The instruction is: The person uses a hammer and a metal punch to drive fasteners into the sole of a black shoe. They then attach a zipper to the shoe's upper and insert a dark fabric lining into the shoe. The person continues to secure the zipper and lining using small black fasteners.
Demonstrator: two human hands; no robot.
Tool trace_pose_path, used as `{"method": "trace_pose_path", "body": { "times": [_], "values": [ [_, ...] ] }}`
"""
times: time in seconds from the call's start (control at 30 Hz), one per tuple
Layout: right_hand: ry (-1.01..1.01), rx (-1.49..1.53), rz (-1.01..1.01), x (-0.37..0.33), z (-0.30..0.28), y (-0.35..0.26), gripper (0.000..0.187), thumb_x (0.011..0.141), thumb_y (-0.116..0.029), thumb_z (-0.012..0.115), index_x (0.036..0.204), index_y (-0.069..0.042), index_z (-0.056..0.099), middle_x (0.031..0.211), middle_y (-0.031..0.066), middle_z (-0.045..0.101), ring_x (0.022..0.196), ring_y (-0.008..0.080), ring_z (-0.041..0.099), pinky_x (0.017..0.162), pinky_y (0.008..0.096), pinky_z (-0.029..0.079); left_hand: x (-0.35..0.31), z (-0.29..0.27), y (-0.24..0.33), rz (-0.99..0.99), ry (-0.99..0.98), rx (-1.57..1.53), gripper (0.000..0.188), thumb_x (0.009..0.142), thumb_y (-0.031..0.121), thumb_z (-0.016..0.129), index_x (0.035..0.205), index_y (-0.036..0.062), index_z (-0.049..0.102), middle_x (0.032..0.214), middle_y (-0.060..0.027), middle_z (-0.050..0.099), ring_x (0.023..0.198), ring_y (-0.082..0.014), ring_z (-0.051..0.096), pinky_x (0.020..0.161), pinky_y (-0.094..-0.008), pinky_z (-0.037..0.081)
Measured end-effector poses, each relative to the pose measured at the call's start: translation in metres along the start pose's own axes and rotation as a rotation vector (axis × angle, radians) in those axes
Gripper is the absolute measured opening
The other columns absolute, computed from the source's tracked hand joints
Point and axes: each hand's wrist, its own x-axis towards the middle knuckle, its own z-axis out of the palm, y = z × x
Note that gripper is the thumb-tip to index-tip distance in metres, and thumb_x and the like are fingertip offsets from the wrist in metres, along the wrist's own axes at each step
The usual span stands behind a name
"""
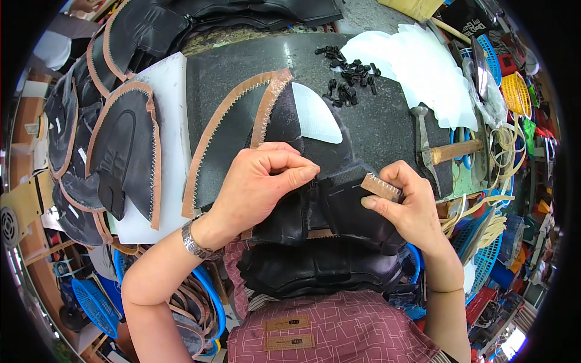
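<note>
A black leather boot upper with a tan, zigzag-stitched edging lies near me on the dark stone slab. My right hand grips its right edge, thumb on the folded tan edging. Thumb and forefinger of my left hand are pinched together just above a dark strip, perhaps a zipper, at the upper's middle; what is between them is too small to make out. Beyond my left hand the upper's curved flap spreads away. A white, rounded insert lies by its tan edge.
Small black zipper pulls lie heaped at the slab's far side, beside white cut sheets. A hammer rests at the right. More stitched uppers lie on a white board at the left. Stacked black leather covers my lap.
</note>
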Motion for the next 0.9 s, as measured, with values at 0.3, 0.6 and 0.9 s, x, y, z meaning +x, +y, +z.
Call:
{"method": "trace_pose_path", "body": {
  "times": [0.3,0.6,0.9],
  "values": [
    [-0.024,-0.015,-0.002,-0.0025,-0.0019,-0.0041,0.031,0.071,-0.014,0.075,0.086,-0.002,0.051,0.068,0.0080,0.060,0.056,0.0116,0.053,0.053,0.0267,0.042,-0.0002,0.0016,-0.0025,0.016,0.013,0.021,0.014,0.083,0.010,0.067,0.091,0.0004,0.070,0.092,-0.0051,0.062,0.094,-0.0104,0.052,0.079,-0.0228,0.042],
    [0.038,-0.044,-0.027,-0.0010,-0.0006,-0.0040,0.029,0.072,-0.013,0.074,0.087,-0.003,0.052,0.070,0.0100,0.062,0.058,0.0166,0.059,0.054,0.0280,0.044,0.0007,0.0005,-0.0036,0.043,0.016,0.030,0.013,0.082,0.009,0.067,0.091,0.0005,0.070,0.087,-0.0040,0.063,0.096,-0.0112,0.052,0.079,-0.0234,0.042],
    [0.087,-0.093,-0.097,-0.0047,0.0044,-0.0047,0.030,0.070,-0.013,0.075,0.086,-0.003,0.052,0.071,0.0106,0.061,0.060,0.0224,0.061,0.055,0.0298,0.046,-0.0008,0.0022,-0.0049,0.013,0.044,0.002,0.013,0.083,0.009,0.066,0.090,-0.0009,0.070,0.092,-0.0051,0.061,0.093,-0.0103,0.053,0.076,-0.0223,0.042]
  ]
}}
